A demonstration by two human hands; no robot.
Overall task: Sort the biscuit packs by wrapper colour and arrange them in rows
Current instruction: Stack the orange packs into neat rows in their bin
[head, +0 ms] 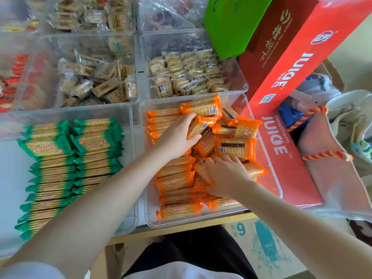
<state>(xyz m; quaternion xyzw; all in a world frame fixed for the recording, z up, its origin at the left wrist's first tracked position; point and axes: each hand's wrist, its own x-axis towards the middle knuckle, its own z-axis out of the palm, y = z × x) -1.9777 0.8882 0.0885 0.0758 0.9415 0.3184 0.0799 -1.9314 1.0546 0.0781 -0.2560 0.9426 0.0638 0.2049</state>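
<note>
Clear plastic bins crowd the surface, with a red cardboard juice carton (285, 109) leaning at the right. Nearest on the left, a bin of green-wrapped biscuit packs (66, 172) already stands in two tidy rows. The left hand (177, 135) has its fingers (192, 117) curled round one orange-wrapped biscuit pack (199, 125), lifted from the loose heap, probably bound for the orange row just left of those fingers. The right hand (227, 176) lies spread, fingers apart, pressing the heap steady in the clear orange-pack bin (193, 223).
</note>
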